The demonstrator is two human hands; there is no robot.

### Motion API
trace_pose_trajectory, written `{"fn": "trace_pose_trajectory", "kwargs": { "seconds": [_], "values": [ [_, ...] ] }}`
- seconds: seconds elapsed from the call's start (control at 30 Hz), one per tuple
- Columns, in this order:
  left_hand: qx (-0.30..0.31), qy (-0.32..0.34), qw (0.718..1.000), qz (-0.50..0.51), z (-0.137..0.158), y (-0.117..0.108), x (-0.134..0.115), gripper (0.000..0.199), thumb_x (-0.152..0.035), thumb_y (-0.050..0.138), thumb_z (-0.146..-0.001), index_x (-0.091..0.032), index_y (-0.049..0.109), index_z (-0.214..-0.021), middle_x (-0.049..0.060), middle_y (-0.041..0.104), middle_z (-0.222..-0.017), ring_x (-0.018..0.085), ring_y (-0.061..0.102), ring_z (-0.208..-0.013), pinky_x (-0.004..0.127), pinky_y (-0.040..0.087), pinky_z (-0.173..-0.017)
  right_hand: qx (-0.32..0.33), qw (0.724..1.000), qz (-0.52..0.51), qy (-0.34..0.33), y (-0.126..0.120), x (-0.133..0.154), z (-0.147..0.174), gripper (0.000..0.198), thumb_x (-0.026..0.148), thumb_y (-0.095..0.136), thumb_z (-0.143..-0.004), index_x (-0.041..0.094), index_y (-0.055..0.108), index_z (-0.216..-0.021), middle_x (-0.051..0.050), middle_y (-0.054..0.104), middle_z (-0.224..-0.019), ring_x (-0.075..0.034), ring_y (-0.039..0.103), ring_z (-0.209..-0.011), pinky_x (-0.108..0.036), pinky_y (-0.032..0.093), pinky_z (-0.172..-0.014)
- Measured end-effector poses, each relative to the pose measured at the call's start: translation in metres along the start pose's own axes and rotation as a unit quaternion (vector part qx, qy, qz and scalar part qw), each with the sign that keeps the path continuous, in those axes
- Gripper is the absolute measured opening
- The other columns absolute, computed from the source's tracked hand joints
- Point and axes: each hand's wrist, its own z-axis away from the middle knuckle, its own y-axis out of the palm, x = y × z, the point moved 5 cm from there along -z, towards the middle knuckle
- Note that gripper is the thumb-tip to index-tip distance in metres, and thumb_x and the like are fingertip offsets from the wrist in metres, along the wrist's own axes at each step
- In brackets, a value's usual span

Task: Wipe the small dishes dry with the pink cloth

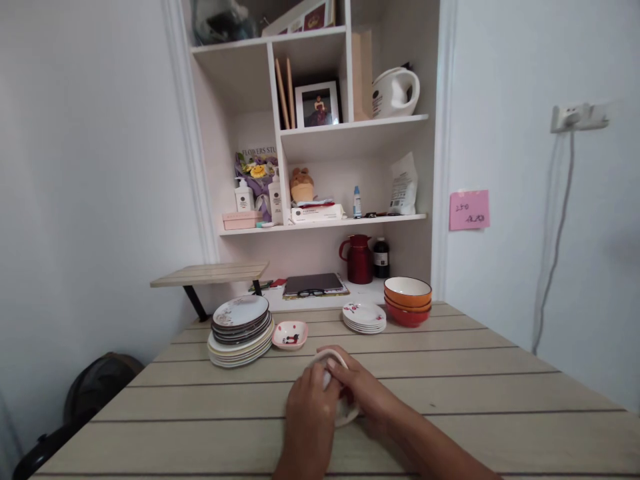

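My right hand [364,381] grips a small cream-rimmed dish [346,421], thumb over its rim, and holds it tilted above the table. My left hand [311,408] is closed, its curled fingers pressed into the dish. A bit of white [327,379] shows by those fingers; whether it is a cloth or part of the dish I cannot tell. Reddish marks show inside the dish. Beyond my hands sits a small square pink-rimmed dish [291,335]. Left of it rises a stack of plates [241,311]. Small floral plates [364,315] are piled farther back.
Nested orange and red bowls [409,303] stand at the table's back right. Behind are a red jug [359,259], a dark bottle [381,257] and a laptop [313,284]. A small raised shelf [215,273] overhangs the back left of the slatted table [200,427].
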Motion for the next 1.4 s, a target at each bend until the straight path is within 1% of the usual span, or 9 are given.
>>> {"fn": "trace_pose_trajectory", "kwargs": {
  "seconds": [0.1, 0.2, 0.37, 0.53, 0.67, 0.9, 1.1, 1.27, 1.4],
  "values": [
    [0.147, -0.109, 0.983, -0.011, -0.002, 0.010, 0.012, 0.030, -0.014, 0.048, -0.091, -0.030, 0.067, -0.108, 0.003, 0.062, -0.100, 0.017, 0.059, -0.085, 0.025, 0.042, -0.069, -0.034, 0.999, -0.032, 0.007, 0.001, -0.003, -0.001, 0.043, 0.051, 0.072, -0.071, 0.021, 0.059, -0.100, 0.002, 0.063, -0.073, -0.014, 0.056, -0.066, -0.024, 0.038, -0.059],
    [0.207, -0.143, 0.968, -0.022, -0.002, 0.015, 0.016, 0.035, -0.012, 0.044, -0.090, -0.031, 0.066, -0.111, 0.004, 0.060, -0.106, 0.019, 0.060, -0.090, 0.026, 0.041, -0.070, -0.085, 0.994, -0.059, 0.027, -0.003, -0.009, -0.004, 0.039, 0.050, 0.070, -0.071, 0.021, 0.057, -0.092, 0.003, 0.061, -0.067, -0.014, 0.056, -0.060, -0.025, 0.038, -0.056],
    [0.177, -0.009, 0.984, -0.001, 0.005, 0.027, 0.003, 0.033, -0.012, 0.048, -0.088, -0.033, 0.068, -0.102, 0.003, 0.063, -0.098, 0.019, 0.059, -0.087, 0.026, 0.040, -0.068, -0.114, 0.987, -0.107, 0.028, -0.011, -0.011, -0.008, 0.038, 0.049, 0.072, -0.067, 0.021, 0.055, -0.085, 0.004, 0.060, -0.064, -0.015, 0.057, -0.059, -0.027, 0.042, -0.059],
    [0.122, 0.091, 0.988, 0.034, 0.011, 0.026, -0.006, 0.026, -0.017, 0.050, -0.090, -0.032, 0.069, -0.098, 0.002, 0.065, -0.093, 0.016, 0.059, -0.081, 0.025, 0.042, -0.069, -0.049, 0.997, -0.061, 0.000, -0.004, -0.002, -0.003, 0.042, 0.052, 0.073, -0.068, 0.019, 0.060, -0.091, 0.003, 0.060, -0.068, -0.015, 0.055, -0.066, -0.027, 0.041, -0.063],
    [0.111, 0.068, 0.991, 0.028, 0.004, 0.019, -0.001, 0.027, -0.018, 0.046, -0.092, -0.030, 0.070, -0.099, 0.003, 0.065, -0.095, 0.017, 0.059, -0.083, 0.025, 0.044, -0.072, -0.011, 0.999, -0.030, -0.014, 0.002, 0.003, 0.000, 0.044, 0.053, 0.073, -0.070, 0.020, 0.062, -0.097, 0.002, 0.062, -0.074, -0.014, 0.055, -0.068, -0.025, 0.037, -0.063],
    [0.189, -0.125, 0.974, -0.020, -0.005, 0.021, 0.019, 0.042, -0.007, 0.044, -0.088, -0.033, 0.065, -0.114, 0.005, 0.062, -0.107, 0.020, 0.061, -0.094, 0.026, 0.044, -0.075, -0.075, 0.994, -0.073, 0.015, -0.004, -0.009, -0.010, 0.045, 0.055, 0.072, -0.066, 0.022, 0.057, -0.092, 0.005, 0.055, -0.062, -0.013, 0.052, -0.056, -0.024, 0.035, -0.054],
    [0.230, -0.054, 0.972, -0.001, 0.004, 0.029, 0.011, 0.040, -0.009, 0.044, -0.089, -0.035, 0.067, -0.109, 0.003, 0.062, -0.104, 0.018, 0.061, -0.089, 0.025, 0.044, -0.071, -0.094, 0.989, -0.112, 0.015, -0.012, -0.014, -0.012, 0.034, 0.047, 0.070, -0.069, 0.020, 0.056, -0.086, 0.002, 0.061, -0.066, -0.015, 0.057, -0.061, -0.026, 0.041, -0.059],
    [0.179, 0.074, 0.978, 0.072, 0.010, 0.023, -0.002, 0.026, -0.017, 0.050, -0.088, -0.033, 0.069, -0.096, 0.001, 0.064, -0.095, 0.015, 0.061, -0.080, 0.023, 0.044, -0.068, -0.063, 0.994, -0.087, 0.035, -0.011, -0.011, -0.010, 0.035, 0.045, 0.073, -0.067, 0.019, 0.058, -0.085, 0.003, 0.060, -0.064, -0.014, 0.055, -0.060, -0.026, 0.040, -0.060],
    [0.130, 0.076, 0.987, 0.057, 0.007, 0.022, -0.003, 0.025, -0.019, 0.049, -0.091, -0.032, 0.067, -0.104, 0.002, 0.065, -0.099, 0.016, 0.062, -0.084, 0.024, 0.044, -0.070, -0.013, 0.999, -0.045, 0.014, -0.003, -0.005, -0.006, 0.039, 0.050, 0.073, -0.069, 0.020, 0.060, -0.089, 0.003, 0.062, -0.068, -0.014, 0.056, -0.062, -0.024, 0.038, -0.058]
  ]
}}
